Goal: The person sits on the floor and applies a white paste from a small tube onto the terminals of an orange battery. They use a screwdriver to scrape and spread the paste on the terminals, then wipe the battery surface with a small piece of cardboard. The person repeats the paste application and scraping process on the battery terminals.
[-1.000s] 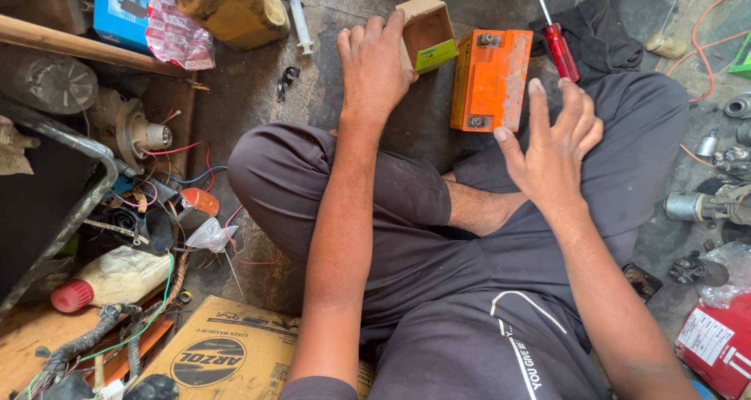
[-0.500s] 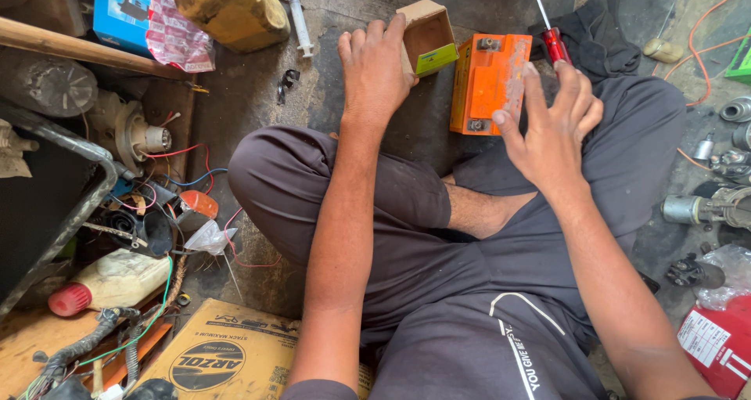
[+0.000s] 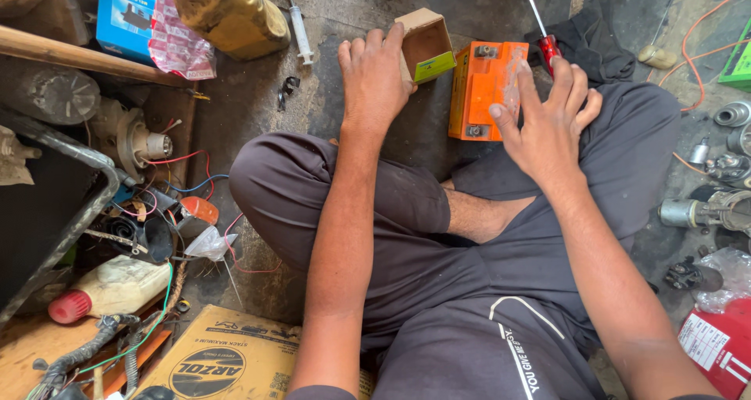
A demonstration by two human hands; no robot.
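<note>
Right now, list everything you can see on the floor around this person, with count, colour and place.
battery: one, orange, floor ahead, at the right fingertips
small cardboard box: one, tan with a green flap, open, by the left hand
screwdriver: one, red handle, beyond the battery
syringe: one, clear, upper middle
oil jug: one, yellow, top left
blue box: one, top left
white bottle: one, red cap, lower left
large carton: one, brown, bottom
dark cloth: one, upper right
metal parts: several, grey, right edge
left hand: touching the cardboard box
right hand: fingers spread, on the battery
</note>
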